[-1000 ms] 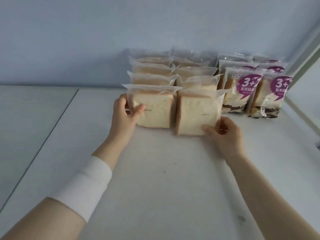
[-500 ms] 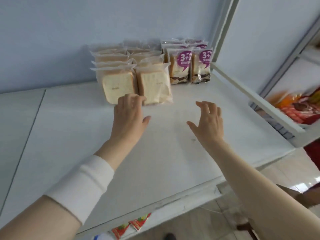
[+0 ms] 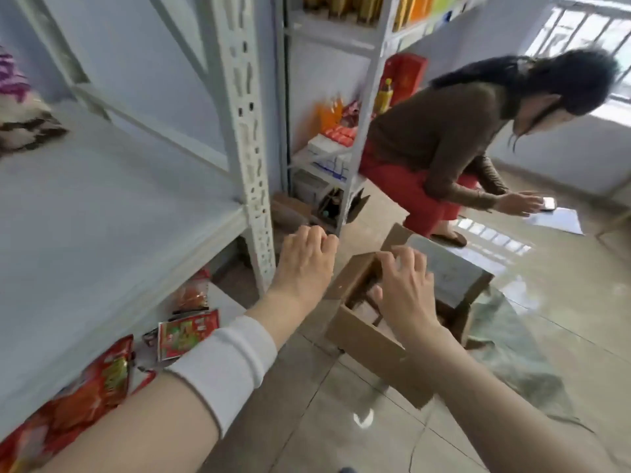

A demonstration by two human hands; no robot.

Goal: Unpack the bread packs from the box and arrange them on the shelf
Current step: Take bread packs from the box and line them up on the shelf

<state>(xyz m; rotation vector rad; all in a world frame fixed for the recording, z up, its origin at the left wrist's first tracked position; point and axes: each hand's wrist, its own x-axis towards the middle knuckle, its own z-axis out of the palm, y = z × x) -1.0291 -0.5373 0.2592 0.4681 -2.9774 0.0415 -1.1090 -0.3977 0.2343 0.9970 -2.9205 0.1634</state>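
I judged this the return leg for more stock: both hands empty, fingers loosely spread, the left hand (image 3: 304, 264) beside the shelf (image 3: 112, 213) post, the right hand (image 3: 404, 285) over the open cardboard box (image 3: 367, 336) on the floor. Its contents were too dark for me to make out (one bread pack (image 3: 24, 107) showed blurred at the shelf's far left). Next I'd have needed to reach down between the flaps, clear of the post and shelf edge, with a seated person (image 3: 444, 138) near beyond.

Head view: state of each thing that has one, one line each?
Brown cardboard box: open, on the floor.
Left hand: empty, fingers curled, above the floor beside the box.
Right hand: empty, fingers spread, over the box opening.
White metal shelf: near part bare.
Red snack packets: lying on the lower shelf.
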